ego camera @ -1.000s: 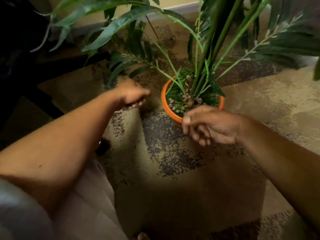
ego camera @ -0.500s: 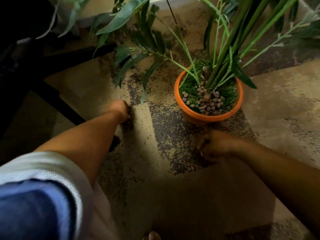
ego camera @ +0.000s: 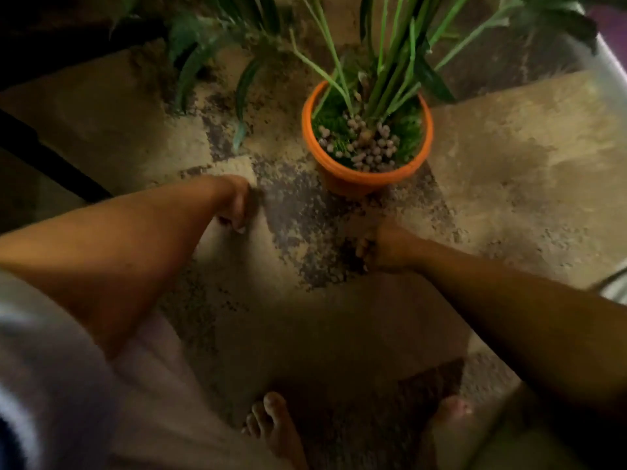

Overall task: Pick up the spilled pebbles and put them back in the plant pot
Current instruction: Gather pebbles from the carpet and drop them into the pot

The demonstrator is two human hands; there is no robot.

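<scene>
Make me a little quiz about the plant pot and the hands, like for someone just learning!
1. True or false: the orange pot lies tipped over on the carpet.
2. Which hand is lower in the picture, below the pot? A. left hand B. right hand
3. Fill in: the pebbles in the pot sit around the green ____.

Key: 1. False, it stands upright. 2. B. 3. stems.
</scene>
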